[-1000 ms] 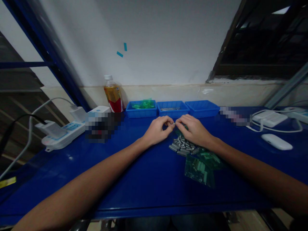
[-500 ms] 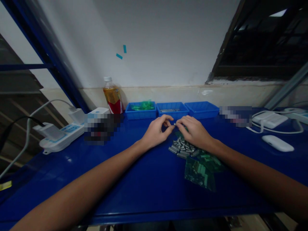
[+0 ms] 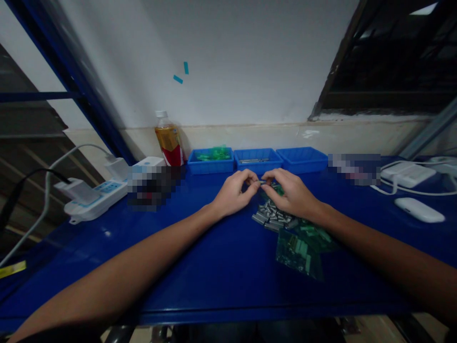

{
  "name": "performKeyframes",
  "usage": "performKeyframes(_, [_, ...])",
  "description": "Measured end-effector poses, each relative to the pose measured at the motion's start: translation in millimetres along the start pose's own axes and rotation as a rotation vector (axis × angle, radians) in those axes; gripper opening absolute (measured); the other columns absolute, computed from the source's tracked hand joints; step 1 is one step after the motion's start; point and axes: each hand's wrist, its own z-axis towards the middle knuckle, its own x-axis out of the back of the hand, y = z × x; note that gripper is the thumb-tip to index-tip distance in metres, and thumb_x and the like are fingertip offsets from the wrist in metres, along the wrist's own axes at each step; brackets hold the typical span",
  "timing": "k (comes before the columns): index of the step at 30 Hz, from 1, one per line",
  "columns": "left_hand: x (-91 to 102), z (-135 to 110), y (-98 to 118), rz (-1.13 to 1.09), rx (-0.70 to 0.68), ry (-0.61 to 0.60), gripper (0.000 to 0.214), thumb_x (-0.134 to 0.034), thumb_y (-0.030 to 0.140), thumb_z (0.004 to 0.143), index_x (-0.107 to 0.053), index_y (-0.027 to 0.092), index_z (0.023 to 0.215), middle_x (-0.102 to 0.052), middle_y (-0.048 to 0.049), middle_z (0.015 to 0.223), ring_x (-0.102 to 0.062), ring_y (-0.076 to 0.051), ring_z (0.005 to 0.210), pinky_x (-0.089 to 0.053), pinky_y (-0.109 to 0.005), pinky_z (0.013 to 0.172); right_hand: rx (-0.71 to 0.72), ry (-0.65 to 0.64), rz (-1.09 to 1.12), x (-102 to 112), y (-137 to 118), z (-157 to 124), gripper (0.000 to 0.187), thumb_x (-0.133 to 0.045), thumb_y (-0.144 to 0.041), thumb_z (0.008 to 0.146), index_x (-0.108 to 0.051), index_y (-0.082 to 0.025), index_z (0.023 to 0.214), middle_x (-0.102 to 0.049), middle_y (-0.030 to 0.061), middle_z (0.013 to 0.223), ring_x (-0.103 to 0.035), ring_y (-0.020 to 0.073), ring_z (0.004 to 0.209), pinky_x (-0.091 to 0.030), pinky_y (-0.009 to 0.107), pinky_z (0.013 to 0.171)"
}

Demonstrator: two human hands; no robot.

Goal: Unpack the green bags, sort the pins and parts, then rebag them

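Note:
My left hand (image 3: 238, 193) and my right hand (image 3: 290, 193) meet fingertip to fingertip above the blue table. Both are closed in a pinch around a small metal piece (image 3: 263, 181), mostly hidden by the fingers. Just below them lies a pile of small silvery metal cylinders (image 3: 273, 213), with longer ones along its near side. A green-tinted clear bag (image 3: 299, 252) holding several pale bars lies in front of the pile. More green bags (image 3: 316, 234) lie under and beside my right forearm.
Three blue bins line the wall: the left bin (image 3: 210, 166) holds green plastic, the middle bin (image 3: 257, 165) thin metal parts, beside the right bin (image 3: 303, 161). A drink bottle (image 3: 169, 143) and power strip (image 3: 96, 202) stand left; a white case (image 3: 419, 210) and white cables (image 3: 392, 188) lie right.
My fingertips have drawn closer together around the small metal piece, and my right fingers have shifted slightly. The whole view has tilted a little; the pile and bags look unchanged.

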Motion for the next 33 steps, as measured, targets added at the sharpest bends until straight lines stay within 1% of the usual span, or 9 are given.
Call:
performKeyframes(5, [0.0,-0.2,0.3,0.047,-0.016,-0.047,0.019,-0.043,0.029,0.092,-0.054,0.016,0.084,-0.060,-0.0017,0.079,-0.054,-0.014,0.074,-0.041,-0.025,0.065,0.067,-0.012,-0.090,1.7,-0.1,-0.1,0.009,-0.045,-0.024,0.089,-0.051,-0.018,0.088,-0.060,0.0062,0.081,-0.054,0.0191,0.076,-0.040,0.033,0.071])
performKeyframes(7, [-0.4,-0.7,0.0,0.069,-0.025,-0.048,0.018,-0.043,0.031,0.092,-0.055,0.016,0.089,-0.061,-0.0020,0.081,-0.055,-0.014,0.075,-0.041,-0.026,0.068,0.049,-0.008,-0.106,2.2,-0.3,0.4,0.011,-0.044,-0.024,0.090,-0.051,-0.018,0.087,-0.060,0.0062,0.080,-0.054,0.0192,0.075,-0.039,0.033,0.070])
performKeyframes(11, [-1.6,-1.9,-1.2,0.095,-0.089,-0.026,0.023,-0.053,0.028,0.087,-0.050,0.015,0.106,-0.061,-0.0025,0.084,-0.056,-0.016,0.080,-0.043,-0.028,0.072,0.014,-0.021,-0.110,2.2,-0.1,0.7,0.014,-0.040,-0.023,0.091,-0.050,-0.018,0.083,-0.060,0.0059,0.078,-0.053,0.0186,0.073,-0.038,0.032,0.069])
performKeyframes(16, [-2.7,-2.5,-2.7,0.145,-0.111,-0.032,0.013,-0.052,0.028,0.088,-0.053,0.017,0.096,-0.062,-0.0022,0.083,-0.055,-0.016,0.080,-0.043,-0.028,0.072,-0.002,-0.030,-0.115,0.0,-1.5,0.8,0.015,-0.038,-0.021,0.090,-0.048,-0.018,0.079,-0.057,0.0062,0.075,-0.051,0.0184,0.071,-0.038,0.032,0.067])
performKeyframes(23, [-1.6,-2.8,-0.1,0.179,-0.113,-0.037,0.012,-0.052,0.027,0.087,-0.054,0.018,0.095,-0.063,-0.0022,0.084,-0.055,-0.017,0.080,-0.042,-0.030,0.072,-0.027,-0.063,-0.103,-2.2,-4.5,1.3,0.018,-0.036,-0.021,0.091,-0.049,-0.017,0.079,-0.057,0.0069,0.074,-0.052,0.0190,0.071,-0.039,0.033,0.066])
performKeyframes(25, [-1.4,-2.5,0.7,0.178,-0.097,-0.031,0.012,-0.050,0.028,0.089,-0.054,0.018,0.094,-0.062,-0.0019,0.082,-0.054,-0.017,0.078,-0.042,-0.029,0.071,-0.035,-0.056,-0.074,-1.2,-4.8,1.1,0.018,-0.037,-0.022,0.091,-0.051,-0.017,0.081,-0.059,0.0077,0.077,-0.054,0.0192,0.073,-0.040,0.033,0.069])
performKeyframes(28, [-1.2,-2.1,1.5,0.160,-0.080,-0.002,0.014,-0.046,0.029,0.091,-0.054,0.017,0.092,-0.061,-0.0014,0.080,-0.053,-0.016,0.077,-0.041,-0.028,0.071,-0.042,-0.013,-0.025,0.7,-4.3,0.3,0.014,-0.041,-0.022,0.091,-0.053,-0.014,0.093,-0.061,0.0089,0.084,-0.057,0.0194,0.079,-0.043,0.033,0.072])
performKeyframes(30, [-0.9,-2.1,1.6,0.154,-0.086,0.007,0.014,-0.044,0.027,0.092,-0.054,0.017,0.089,-0.060,-0.0012,0.080,-0.053,-0.015,0.076,-0.040,-0.027,0.070,-0.010,0.006,-0.013,1.4,-3.9,-0.4,0.015,-0.045,-0.022,0.089,-0.052,-0.014,0.099,-0.061,0.0086,0.086,-0.057,0.0193,0.081,-0.043,0.032,0.073])
performKeyframes(33, [-0.3,-2.1,1.4,0.165,-0.091,-0.001,0.017,-0.042,0.027,0.093,-0.053,0.017,0.086,-0.060,-0.0016,0.080,-0.052,-0.015,0.076,-0.040,-0.027,0.070,0.074,0.013,-0.047,1.5,-4.4,-0.8,0.013,-0.048,-0.021,0.087,-0.053,-0.014,0.097,-0.061,0.0077,0.084,-0.056,0.0193,0.078,-0.043,0.033,0.071])
